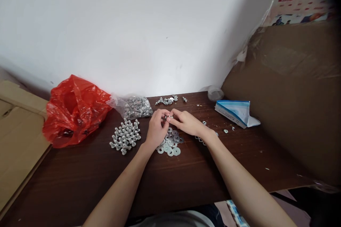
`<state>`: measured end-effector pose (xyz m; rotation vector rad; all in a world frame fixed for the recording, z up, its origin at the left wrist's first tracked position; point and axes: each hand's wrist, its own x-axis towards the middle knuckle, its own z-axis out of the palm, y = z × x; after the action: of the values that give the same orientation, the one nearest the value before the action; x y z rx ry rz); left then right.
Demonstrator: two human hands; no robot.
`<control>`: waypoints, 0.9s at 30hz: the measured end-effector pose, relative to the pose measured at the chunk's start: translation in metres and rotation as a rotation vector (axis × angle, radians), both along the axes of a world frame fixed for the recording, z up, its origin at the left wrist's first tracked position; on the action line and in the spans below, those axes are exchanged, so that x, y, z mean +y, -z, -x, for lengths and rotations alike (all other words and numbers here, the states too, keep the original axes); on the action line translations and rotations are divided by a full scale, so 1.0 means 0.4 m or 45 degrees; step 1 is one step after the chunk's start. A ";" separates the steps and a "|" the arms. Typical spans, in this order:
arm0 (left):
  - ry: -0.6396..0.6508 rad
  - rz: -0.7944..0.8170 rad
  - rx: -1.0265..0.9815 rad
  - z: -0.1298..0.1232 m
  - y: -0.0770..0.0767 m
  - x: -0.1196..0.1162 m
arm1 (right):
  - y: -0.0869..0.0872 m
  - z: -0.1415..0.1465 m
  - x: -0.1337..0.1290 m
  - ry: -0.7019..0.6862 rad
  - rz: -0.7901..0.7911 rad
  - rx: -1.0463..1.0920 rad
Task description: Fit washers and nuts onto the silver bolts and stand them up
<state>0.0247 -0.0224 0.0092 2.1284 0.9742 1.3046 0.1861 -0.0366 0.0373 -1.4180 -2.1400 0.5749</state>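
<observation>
My left hand [157, 128] and my right hand [187, 122] meet fingertip to fingertip, both closed on one small metal bolt [171, 116]. Below them lies a loose pile of flat round washers [170, 143]. To the left, several bolts [125, 135] stand in close rows on the dark table. Some nuts [204, 122] lie beside and partly behind my right wrist. Beyond my hands, a small group of bolts with washers [167, 101] rests near the wall, with one more bolt [184, 99] to its right.
A clear bag of metal parts [137, 107] and a red plastic bag [77, 110] sit at the back left. Cardboard [20, 138] covers the left edge. A blue and white packet [234, 111] lies on the right, beside a large brown box [290, 88]. The dark table [170, 184] extends forward.
</observation>
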 end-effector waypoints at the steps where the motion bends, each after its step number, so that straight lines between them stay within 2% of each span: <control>1: -0.003 0.000 -0.003 0.000 0.001 0.001 | 0.001 0.000 0.000 -0.005 -0.012 -0.012; 6: -0.011 0.003 -0.001 -0.001 0.001 0.000 | 0.003 0.005 0.005 -0.036 -0.016 -0.029; 16: 0.010 0.115 -0.129 0.000 0.002 0.008 | -0.012 0.004 0.003 0.091 -0.053 -0.047; 21: 0.004 0.231 -0.253 -0.001 0.006 0.013 | -0.005 0.001 0.008 0.076 -0.088 -0.025; 27: -0.050 0.471 -0.372 -0.003 0.000 0.012 | 0.002 -0.003 0.012 0.051 -0.135 -0.010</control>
<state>0.0260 -0.0174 0.0092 1.5998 1.0410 1.2921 0.1872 -0.0318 0.0363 -1.4042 -2.1106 0.4350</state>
